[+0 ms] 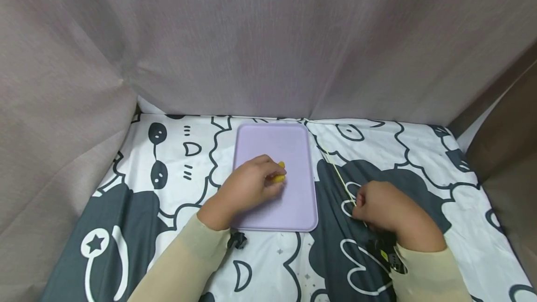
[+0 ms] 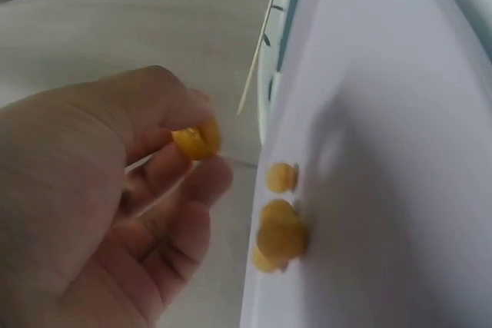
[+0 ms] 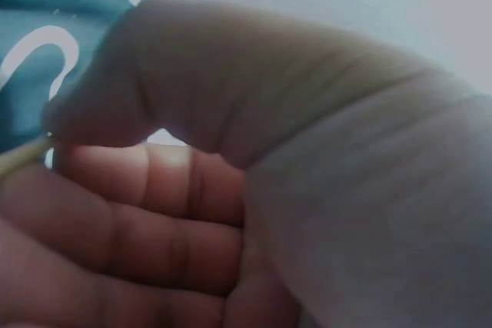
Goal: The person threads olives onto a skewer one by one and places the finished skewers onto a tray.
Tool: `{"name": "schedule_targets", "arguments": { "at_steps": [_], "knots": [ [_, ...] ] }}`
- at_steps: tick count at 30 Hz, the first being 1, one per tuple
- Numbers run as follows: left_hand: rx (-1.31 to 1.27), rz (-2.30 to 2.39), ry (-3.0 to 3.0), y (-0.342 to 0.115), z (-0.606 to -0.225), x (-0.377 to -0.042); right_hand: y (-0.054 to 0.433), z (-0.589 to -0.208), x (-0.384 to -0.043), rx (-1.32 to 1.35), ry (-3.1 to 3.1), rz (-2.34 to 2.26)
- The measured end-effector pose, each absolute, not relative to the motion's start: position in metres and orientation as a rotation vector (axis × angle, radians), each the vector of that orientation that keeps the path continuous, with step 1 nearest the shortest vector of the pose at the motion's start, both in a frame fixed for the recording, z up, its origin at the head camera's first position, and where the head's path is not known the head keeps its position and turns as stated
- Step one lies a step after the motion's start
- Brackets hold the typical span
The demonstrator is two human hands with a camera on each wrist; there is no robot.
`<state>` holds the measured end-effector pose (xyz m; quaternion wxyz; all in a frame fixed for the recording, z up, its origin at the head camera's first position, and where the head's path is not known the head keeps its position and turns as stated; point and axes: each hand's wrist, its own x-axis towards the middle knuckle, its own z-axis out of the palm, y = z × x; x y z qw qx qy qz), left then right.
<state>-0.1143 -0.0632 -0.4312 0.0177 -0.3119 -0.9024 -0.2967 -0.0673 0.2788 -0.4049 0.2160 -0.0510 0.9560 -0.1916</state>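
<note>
Several round yellow pieces point(image 2: 280, 237) lay on the lilac rectangular tray point(image 1: 272, 141); my left hand point(image 1: 251, 183) pinched another yellow piece point(image 2: 198, 141), my right hand point(image 1: 388, 209) a thin pale stick point(image 1: 339, 174), none yet on its visible length.

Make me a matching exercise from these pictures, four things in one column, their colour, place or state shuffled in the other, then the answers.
1. Left hand
2. Thin stick
3. Tray
4. Loose yellow balls

A. Pale purple
B. Resting on the tray
C. Pinching a yellow piece
D. Held in the right hand

Pairs: 1-C; 2-D; 3-A; 4-B
</note>
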Motion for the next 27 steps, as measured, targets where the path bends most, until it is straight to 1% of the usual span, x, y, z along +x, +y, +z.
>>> {"name": "schedule_targets", "arguments": {
  "at_steps": [3,6,12,20,24,27],
  "knots": [
    [-0.991,-1.063,-2.727,-0.062,-0.424,-0.113,0.277,-0.403,-0.068,-0.212,2.759,-0.5],
    [-0.96,-1.185,-2.686,-0.062,-0.418,-0.11,0.275,-0.4,-0.068,-0.254,2.848,-0.498],
    [-0.797,-1.472,-2.653,-0.062,-0.41,-0.105,0.27,-0.398,-0.068,-0.354,2.988,-0.55],
    [-0.552,-2.053,-2.461,-0.065,-0.411,-0.104,0.265,-0.402,-0.073,-0.549,3.124,-0.637],
    [-0.496,-2.335,-2.273,-0.069,-0.411,-0.106,0.263,-0.404,-0.072,-0.625,3.159,-0.729],
    [-0.456,-2.461,-2.159,-0.072,-0.412,-0.108,0.263,-0.406,-0.073,-0.667,3.184,-0.799]
  ]
}}
